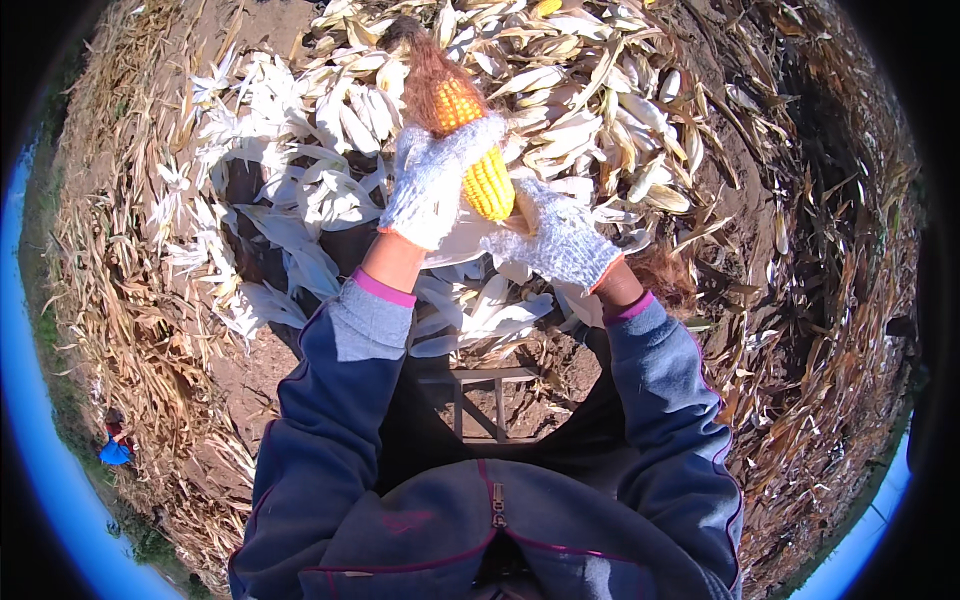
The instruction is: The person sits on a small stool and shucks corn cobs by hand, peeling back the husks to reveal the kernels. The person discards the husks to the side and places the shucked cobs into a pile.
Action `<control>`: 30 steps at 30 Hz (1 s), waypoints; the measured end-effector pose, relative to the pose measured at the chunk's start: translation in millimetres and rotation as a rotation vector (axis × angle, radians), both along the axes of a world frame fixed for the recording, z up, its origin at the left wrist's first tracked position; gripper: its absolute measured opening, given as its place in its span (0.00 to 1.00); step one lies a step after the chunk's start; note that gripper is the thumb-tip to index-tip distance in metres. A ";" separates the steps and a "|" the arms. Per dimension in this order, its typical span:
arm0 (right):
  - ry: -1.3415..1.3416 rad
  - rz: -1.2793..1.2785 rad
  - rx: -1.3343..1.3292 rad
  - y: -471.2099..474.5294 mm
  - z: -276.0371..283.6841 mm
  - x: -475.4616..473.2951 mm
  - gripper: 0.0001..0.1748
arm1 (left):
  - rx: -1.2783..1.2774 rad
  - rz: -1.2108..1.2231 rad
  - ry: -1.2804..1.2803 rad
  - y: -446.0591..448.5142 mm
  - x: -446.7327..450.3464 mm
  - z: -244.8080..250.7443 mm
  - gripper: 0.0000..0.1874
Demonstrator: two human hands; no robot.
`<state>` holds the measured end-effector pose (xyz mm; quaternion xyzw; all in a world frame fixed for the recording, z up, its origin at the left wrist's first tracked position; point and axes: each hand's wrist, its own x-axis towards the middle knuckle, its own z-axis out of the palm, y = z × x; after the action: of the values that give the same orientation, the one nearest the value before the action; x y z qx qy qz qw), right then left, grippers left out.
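Observation:
My left hand (442,176), in a white knitted work glove, is closed around the middle of a yellow ear of corn (489,184). Reddish-brown corn silk (429,71) clings to the far end of the ear. My right hand (559,232), gloved the same way, is at the near end of the ear with its fingers on pale husk. How far those fingers close around the husk cannot be told. Pulled-back white husk (457,244) hangs below the ear, between my wrists.
Unhusked corn ears (577,135) lie heaped beyond my hands. Loose white husks (300,187) cover the ground to the left. A small frame of bars (480,375) stands between my legs. Dry stalks (142,330) lie at both sides. A person in blue (116,448) is far off at the left.

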<state>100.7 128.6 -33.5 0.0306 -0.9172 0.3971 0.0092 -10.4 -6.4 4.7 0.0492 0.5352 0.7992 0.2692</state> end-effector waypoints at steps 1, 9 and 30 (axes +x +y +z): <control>-0.006 -0.037 -0.056 -1.5 -2.9 0.4 0.35 | 0.038 -0.010 -0.018 -0.1 -0.5 0.4 0.17; -0.132 -0.193 -0.522 0.7 13.1 -0.2 0.17 | -0.145 -0.386 0.020 10.2 14.3 -13.5 0.35; 0.056 -0.583 -0.859 53.5 86.6 52.0 0.29 | -0.955 -0.096 1.597 -34.2 26.3 -10.1 0.36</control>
<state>152.7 182.0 53.1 -0.2220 -0.6413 0.7178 0.1555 15.9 -40.6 -5.4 0.4906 0.8311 0.2117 -0.1545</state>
